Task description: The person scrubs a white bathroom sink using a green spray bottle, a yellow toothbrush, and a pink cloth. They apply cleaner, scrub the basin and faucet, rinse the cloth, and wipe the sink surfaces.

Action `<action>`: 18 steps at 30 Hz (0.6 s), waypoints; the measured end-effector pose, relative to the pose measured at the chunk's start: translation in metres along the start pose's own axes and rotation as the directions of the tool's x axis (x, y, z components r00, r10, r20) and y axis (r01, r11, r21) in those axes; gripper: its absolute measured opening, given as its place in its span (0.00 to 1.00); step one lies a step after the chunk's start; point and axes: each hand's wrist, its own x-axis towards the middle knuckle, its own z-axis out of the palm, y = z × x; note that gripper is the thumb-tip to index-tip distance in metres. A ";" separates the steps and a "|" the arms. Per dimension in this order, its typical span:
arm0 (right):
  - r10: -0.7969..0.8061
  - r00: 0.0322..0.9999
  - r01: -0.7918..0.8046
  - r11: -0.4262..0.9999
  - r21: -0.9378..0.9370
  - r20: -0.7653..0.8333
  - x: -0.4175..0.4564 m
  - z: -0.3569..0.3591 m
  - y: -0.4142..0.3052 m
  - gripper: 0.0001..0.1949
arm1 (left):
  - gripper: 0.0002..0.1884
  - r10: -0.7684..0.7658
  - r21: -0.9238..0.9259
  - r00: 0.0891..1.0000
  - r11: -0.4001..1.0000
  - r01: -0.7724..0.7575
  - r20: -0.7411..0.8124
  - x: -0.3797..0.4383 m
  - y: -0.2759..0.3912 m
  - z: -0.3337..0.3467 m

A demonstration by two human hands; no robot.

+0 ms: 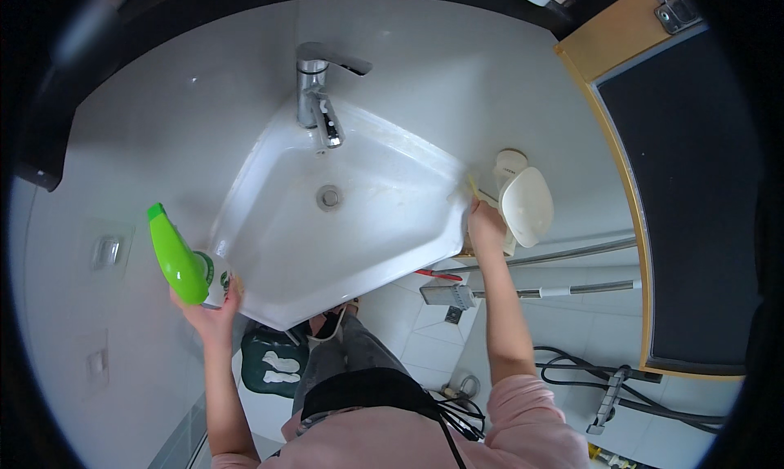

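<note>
My left hand [211, 309] is closed around a white bottle with a bright green top [177, 257], held left of the white ceramic washbasin [361, 224]. A chrome tap [315, 89] stands at the basin's back corner, above its round drain [329, 197]. My right hand [487, 224] is at the basin's right edge, its fingers closed near a thin yellowish item [473, 186]; its grip is partly hidden. Just right of that hand is a cream, scoop-shaped plastic piece [527, 207].
Mop handles [576, 252] and a grey mop head [450, 296] lie right of my legs. A dark green stool [272, 359] stands below the basin. A wood-framed dark panel [686, 211] fills the right side. Black hoses [582, 374] hang at the lower right.
</note>
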 end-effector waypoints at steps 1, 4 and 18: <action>-0.010 0.999 0.009 0.999 -0.031 -0.048 0.001 -0.005 -0.006 0.19 | 0.38 0.017 0.023 1.000 1.000 -0.017 0.001 0.000 0.001 -0.002; -0.184 0.952 0.203 0.978 -0.054 0.245 -0.035 -0.038 -0.019 0.17 | 0.37 -0.038 -0.109 0.999 0.993 0.036 -0.015 -0.001 -0.002 -0.005; -0.610 0.330 0.663 0.693 0.283 0.720 -0.044 -0.104 -0.128 0.17 | 0.41 -0.008 -0.099 0.998 0.995 0.014 0.061 0.000 -0.006 -0.008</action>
